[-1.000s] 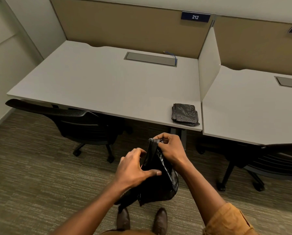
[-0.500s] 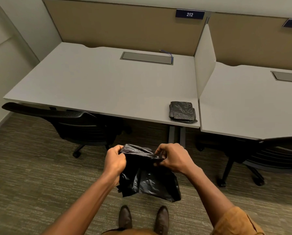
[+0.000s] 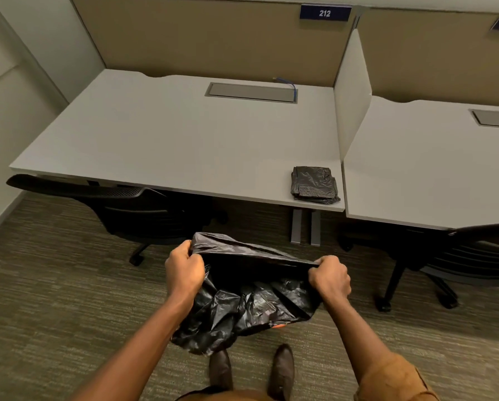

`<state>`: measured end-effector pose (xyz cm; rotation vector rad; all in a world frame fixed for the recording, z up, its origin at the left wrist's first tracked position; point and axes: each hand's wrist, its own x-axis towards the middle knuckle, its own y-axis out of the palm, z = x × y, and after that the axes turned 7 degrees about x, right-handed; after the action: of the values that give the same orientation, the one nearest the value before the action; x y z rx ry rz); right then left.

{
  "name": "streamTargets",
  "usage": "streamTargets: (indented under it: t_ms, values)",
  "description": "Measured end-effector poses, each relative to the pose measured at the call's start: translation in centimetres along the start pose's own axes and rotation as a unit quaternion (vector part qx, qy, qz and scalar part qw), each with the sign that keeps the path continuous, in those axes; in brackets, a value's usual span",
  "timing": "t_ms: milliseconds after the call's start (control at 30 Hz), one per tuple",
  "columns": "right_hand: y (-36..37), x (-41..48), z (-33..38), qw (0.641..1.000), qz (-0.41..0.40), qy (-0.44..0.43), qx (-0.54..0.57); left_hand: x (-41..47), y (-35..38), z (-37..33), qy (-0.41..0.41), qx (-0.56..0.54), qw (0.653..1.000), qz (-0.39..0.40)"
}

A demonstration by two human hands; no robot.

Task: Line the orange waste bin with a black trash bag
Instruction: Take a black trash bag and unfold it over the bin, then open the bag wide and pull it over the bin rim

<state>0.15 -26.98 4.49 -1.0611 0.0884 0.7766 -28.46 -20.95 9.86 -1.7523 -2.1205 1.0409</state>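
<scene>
A black trash bag [image 3: 242, 308] hangs in front of me above the carpet, its mouth stretched wide. My left hand [image 3: 184, 270] grips the left side of the mouth, and my right hand [image 3: 330, 277] grips the right side. A small sliver of the orange waste bin [image 3: 278, 325] peeks out under the bag's lower right edge; the bag hides the rest of it. A folded stack of black trash bags [image 3: 313, 185] lies on the near right corner of the desk.
A grey desk [image 3: 155, 146] stands ahead with a second desk [image 3: 430, 169] to its right behind a white divider [image 3: 352, 94]. Black office chairs sit at the left [image 3: 121, 206] and right [image 3: 459, 256]. My shoes [image 3: 251, 369] stand on the carpet.
My hands have moved apart and pulled the bunched bag's mouth open wide. The bag now hangs lower and spread out, and an orange sliver shows beneath it.
</scene>
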Motion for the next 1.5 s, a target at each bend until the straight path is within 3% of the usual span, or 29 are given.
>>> streamTargets:
  t_ms: [67, 133, 200, 233, 333, 467, 567, 700, 900, 1067, 1267, 1500]
  values:
    - [0.1, 1.1, -0.3, 0.977, 0.006, 0.103, 0.188, 0.0, 0.2, 0.8, -0.017, 0.025, 0.999, -0.025]
    - [0.4, 1.6, -0.3, 0.923, 0.029, 0.168, 0.344, 0.0, 0.6, 1.7, -0.036, 0.047, 0.998, -0.03]
    - [0.7, 1.3, -0.2, 0.87, 0.031, 0.221, 0.44, 0.0, 1.1, 2.6, -0.056, 0.055, 0.997, -0.026]
    - [1.0, 1.2, -0.2, 0.863, 0.028, 0.227, 0.45, 0.1, 1.3, 2.9, -0.068, 0.052, 0.996, -0.026]
    - [1.1, 0.5, -0.5, 0.879, 0.075, 0.179, 0.436, 0.7, 1.7, 3.9, -0.123, -0.012, 0.992, -0.021]
    - [0.0, 0.8, -1.7, 0.917, 0.144, 0.082, 0.362, 2.2, 1.9, 4.5, -0.202, -0.186, 0.962, -0.01]
    - [-0.5, 1.3, -2.6, 0.947, 0.14, 0.034, 0.286, 3.3, 2.0, 4.7, -0.23, -0.251, 0.94, -0.009]
    - [-1.2, 2.2, -3.0, 0.98, 0.043, 0.015, 0.195, 4.5, 1.8, 5.0, -0.196, -0.184, 0.963, 0.015]
    - [-2.0, 3.9, -3.8, 0.973, -0.044, 0.085, 0.212, 6.1, 2.8, 5.8, -0.141, -0.064, 0.986, 0.055]
    - [-1.3, 5.4, -5.2, 0.957, -0.094, 0.148, 0.232, 6.2, 5.8, 6.6, -0.171, 0.0, 0.984, 0.041]
    - [0.0, 7.3, -7.2, 0.941, -0.127, 0.181, 0.255, 5.7, 9.6, 6.7, -0.219, -0.001, 0.974, 0.062]
    - [1.1, 10.7, -9.3, 0.949, -0.119, 0.194, 0.22, 6.2, 14.0, 7.2, -0.249, -0.008, 0.966, 0.076]
